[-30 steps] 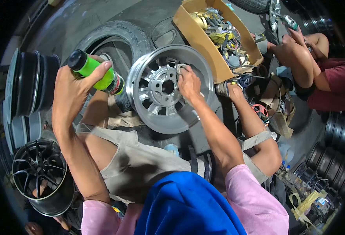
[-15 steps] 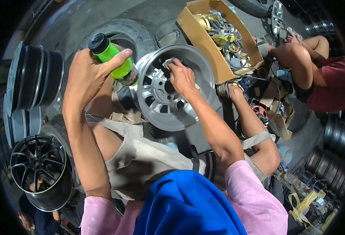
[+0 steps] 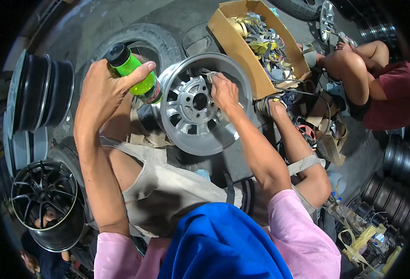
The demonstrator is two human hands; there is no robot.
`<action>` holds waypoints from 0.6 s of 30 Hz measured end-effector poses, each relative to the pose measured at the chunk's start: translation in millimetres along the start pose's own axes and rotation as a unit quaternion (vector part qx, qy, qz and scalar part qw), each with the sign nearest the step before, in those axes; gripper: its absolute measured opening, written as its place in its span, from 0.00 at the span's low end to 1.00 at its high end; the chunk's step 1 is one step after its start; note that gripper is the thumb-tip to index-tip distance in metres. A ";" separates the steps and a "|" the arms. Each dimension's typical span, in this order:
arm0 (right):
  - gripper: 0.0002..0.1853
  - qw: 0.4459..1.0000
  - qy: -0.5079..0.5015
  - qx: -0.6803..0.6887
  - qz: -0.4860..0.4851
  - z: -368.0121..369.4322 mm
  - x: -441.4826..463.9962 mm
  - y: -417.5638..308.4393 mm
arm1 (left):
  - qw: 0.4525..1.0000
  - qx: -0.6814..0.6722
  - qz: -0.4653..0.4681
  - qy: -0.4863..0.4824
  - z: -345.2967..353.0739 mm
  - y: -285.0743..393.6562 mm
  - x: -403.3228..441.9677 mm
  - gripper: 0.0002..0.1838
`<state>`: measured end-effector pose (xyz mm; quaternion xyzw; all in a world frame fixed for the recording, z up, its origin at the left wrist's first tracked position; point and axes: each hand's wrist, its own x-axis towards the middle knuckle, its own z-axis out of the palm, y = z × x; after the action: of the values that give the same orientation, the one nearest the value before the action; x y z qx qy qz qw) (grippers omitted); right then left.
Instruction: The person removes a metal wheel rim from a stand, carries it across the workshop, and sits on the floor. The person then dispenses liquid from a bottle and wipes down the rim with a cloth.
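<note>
My left hand is wrapped round a bright green plastic bottle with a black cap, held tilted up at the left of the rim. A silver alloy wheel rim stands between my legs with its spoked face toward me. Inside its barrel, by the upper right spokes, my right hand pinches a small grey rag against the metal. Whether the rag is cloth or an abrasive pad I cannot tell. My fingers partly cover it and the spokes behind.
Behind the rim lie a tyre and a cardboard box of scraps. Black rims stand at left, with a person's hand behind. A co-worker in a maroon shirt sits at right, near a cable and more rims.
My right hand has moved slightly right with the rag, baring the rim's centre hole. My left hand still holds the bottle in nearly the same place.
</note>
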<state>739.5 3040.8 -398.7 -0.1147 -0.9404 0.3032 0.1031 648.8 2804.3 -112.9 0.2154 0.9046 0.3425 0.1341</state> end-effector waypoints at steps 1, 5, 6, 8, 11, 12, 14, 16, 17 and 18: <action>0.13 1.000 -0.005 0.000 0.019 -1.4 -0.6 0.2 | 1.000 0.000 -0.001 -0.002 -0.2 -0.1 0.0 0.20; 0.15 0.999 -0.007 0.030 -0.022 3.9 -2.1 -24.0 | 0.999 0.027 0.001 -0.017 2.2 1.3 -0.9 0.20; 0.16 0.997 -0.025 0.056 -0.053 0.7 -5.9 -40.8 | 1.000 0.005 -0.004 -0.024 2.9 1.4 -1.4 0.21; 0.16 0.981 -0.131 -0.038 -0.136 -9.6 -22.1 -71.7 | 1.000 0.013 0.006 -0.021 3.4 -0.1 -1.0 0.21; 0.17 0.961 -0.145 -0.012 -0.234 1.3 -41.0 -67.8 | 1.000 0.014 0.007 -0.024 2.3 1.4 -0.5 0.21; 0.17 0.960 -0.152 -0.026 -0.234 -0.6 -42.7 -66.3 | 0.999 0.013 -0.007 -0.028 1.3 0.3 -2.3 0.21; 0.18 0.965 -0.117 -0.034 -0.231 -1.0 -35.2 -59.9 | 0.999 0.027 -0.004 -0.034 0.8 -5.1 -3.0 0.21; 0.21 0.986 -0.105 -0.056 -0.115 -10.8 -20.3 -62.4 | 0.999 0.040 0.001 -0.031 -1.0 -10.3 -3.2 0.22; 0.20 0.991 -0.102 -0.069 -0.049 -12.1 -12.8 -55.2 | 0.998 0.056 -0.003 -0.026 -1.3 -12.4 -3.7 0.22; 0.19 0.992 -0.097 -0.083 0.018 -12.3 -8.0 -44.6 | 0.997 0.072 -0.007 -0.022 -3.1 -14.0 -5.3 0.22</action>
<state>743.6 3010.1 -363.4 -0.1100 -0.9656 0.2356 -0.0037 648.1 2790.5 -119.6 0.2259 0.9253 0.2706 0.1403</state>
